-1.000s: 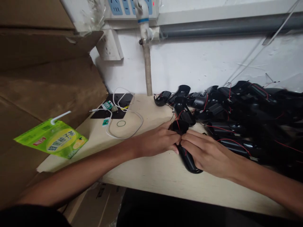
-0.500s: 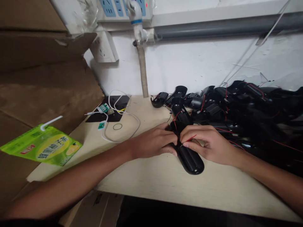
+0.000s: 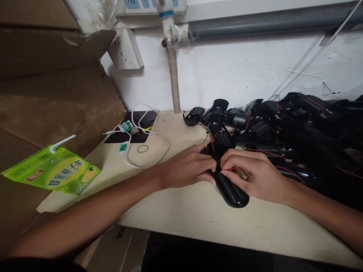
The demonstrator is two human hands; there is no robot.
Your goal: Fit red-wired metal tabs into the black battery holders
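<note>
A long black plastic housing with a rounded near end lies on the table, tilted away from me. My left hand is closed around its left side, with the thumb along the near edge. Over its middle, my right hand pinches a thin red wire between thumb and forefinger. Another stretch of red wire rises from the housing's far end. My fingers hide the middle of the housing and where the wire enters it.
Many black housings with red wires are heaped at the right and back. A white cable, a green rubber band and a black sheet lie at the left. A green drink pouch stands beside cardboard. A grey hose hangs at the wall.
The view has shifted slightly, so everything sits a little further right and higher. The red wire's loose end, which stuck up from my right fingers, now lies lower against the hand.
</note>
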